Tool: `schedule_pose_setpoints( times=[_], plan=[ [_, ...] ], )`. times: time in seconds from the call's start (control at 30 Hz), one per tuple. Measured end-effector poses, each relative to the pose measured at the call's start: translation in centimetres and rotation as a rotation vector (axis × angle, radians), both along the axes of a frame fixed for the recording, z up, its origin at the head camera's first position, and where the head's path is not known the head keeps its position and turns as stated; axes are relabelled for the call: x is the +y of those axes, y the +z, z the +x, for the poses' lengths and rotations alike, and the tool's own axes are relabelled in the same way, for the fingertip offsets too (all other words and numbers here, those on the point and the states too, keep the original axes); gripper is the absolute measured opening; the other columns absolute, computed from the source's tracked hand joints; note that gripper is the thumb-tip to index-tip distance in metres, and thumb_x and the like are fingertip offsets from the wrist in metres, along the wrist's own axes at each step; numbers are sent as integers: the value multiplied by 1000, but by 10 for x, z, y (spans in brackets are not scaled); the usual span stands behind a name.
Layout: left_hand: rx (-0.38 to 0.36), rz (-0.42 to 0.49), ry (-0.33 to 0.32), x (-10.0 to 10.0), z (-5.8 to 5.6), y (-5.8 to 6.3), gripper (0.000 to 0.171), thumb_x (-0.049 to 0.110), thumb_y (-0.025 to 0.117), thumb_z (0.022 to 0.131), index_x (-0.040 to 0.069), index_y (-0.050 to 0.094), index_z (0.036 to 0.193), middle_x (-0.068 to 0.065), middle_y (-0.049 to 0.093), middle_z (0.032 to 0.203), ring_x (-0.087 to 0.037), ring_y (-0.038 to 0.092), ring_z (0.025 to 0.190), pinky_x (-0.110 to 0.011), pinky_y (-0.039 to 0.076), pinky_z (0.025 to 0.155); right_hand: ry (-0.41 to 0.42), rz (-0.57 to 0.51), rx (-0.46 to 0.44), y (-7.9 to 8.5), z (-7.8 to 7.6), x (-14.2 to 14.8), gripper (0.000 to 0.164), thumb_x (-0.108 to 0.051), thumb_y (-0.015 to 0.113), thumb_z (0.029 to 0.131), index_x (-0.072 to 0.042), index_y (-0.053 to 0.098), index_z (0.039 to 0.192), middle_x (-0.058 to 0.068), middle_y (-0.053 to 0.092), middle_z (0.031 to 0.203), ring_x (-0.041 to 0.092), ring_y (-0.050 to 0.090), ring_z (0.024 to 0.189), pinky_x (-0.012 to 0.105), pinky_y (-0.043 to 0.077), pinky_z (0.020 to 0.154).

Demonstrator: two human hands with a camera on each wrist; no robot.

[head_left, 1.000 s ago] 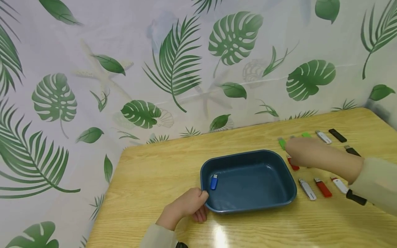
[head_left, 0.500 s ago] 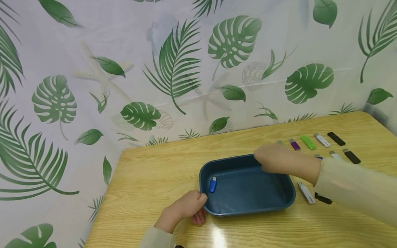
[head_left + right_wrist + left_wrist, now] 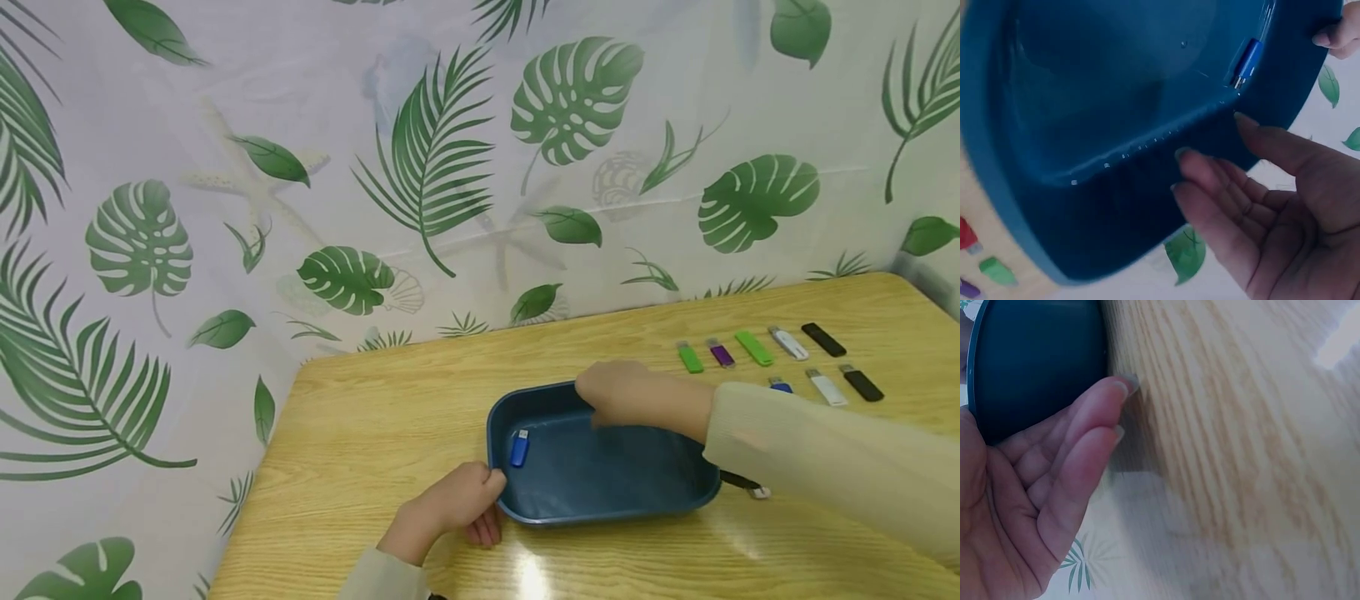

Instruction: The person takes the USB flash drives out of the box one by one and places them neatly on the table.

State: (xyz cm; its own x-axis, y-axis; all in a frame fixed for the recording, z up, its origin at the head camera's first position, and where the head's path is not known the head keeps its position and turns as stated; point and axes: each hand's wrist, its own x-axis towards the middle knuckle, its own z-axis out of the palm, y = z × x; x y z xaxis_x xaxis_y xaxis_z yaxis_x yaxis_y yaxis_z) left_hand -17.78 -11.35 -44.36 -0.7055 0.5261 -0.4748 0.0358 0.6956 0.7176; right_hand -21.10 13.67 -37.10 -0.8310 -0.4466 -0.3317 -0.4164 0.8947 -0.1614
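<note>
A dark blue tray stands on the wooden table, with one blue USB stick lying inside near its left end. My left hand grips the tray's left rim, thumb over the edge and fingers against the outer wall. Over the tray's far side is my right hand. In the right wrist view its fingers are loosely bent, the thumb stands apart from them, and nothing shows between them. Whether that hand touches the far rim I cannot tell.
Right of the tray lie several USB sticks, among them a green one, a purple one, a white one and a black one. My right sleeve hides part of that group. A leaf-patterned cloth hangs behind the table.
My right hand has moved left from among the USB sticks to above the tray's far side. The left hand keeps its grip on the rim, and the blue USB stick stays put.
</note>
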Motion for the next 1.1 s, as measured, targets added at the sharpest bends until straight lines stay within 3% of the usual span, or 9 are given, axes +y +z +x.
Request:
schedule_pose_setpoints(
  times=[0.33,0.63,0.83,1.1],
  plan=[
    [-7,-10,-4,-3,0,2,51,23,30,89,-2,65,61,-9,63,51,-18,61,42,-34,52,43,36,-102,-91,-26,-16,-30,24,-18,71,82,-11,54,66,-1,49,55,12,46,47,25,38,48],
    [-33,0,-10,-2,2,5,52,24,30,90,-2,65,62,-11,64,52,-17,61,42,-34,52,43,99,-107,-46,-35,-19,-61,32,-25,72,81,-13,48,63,-4,39,58,11,36,52,24,30,47],
    [-16,-3,-15,-1,0,5,52,24,30,90,-1,65,62,-10,63,51,-18,61,42,-34,52,43,40,-102,-64,-43,-24,-78,26,-32,65,87,-11,60,72,-1,51,64,13,47,57,28,42,53],
    [-32,8,-13,-1,-1,2,52,24,30,90,-1,66,61,-10,64,52,-18,61,43,-33,53,44,-35,-35,-64,-55,-26,-92,23,-33,67,85,-10,65,84,2,59,79,16,53,68,35,50,63]
  ],
)
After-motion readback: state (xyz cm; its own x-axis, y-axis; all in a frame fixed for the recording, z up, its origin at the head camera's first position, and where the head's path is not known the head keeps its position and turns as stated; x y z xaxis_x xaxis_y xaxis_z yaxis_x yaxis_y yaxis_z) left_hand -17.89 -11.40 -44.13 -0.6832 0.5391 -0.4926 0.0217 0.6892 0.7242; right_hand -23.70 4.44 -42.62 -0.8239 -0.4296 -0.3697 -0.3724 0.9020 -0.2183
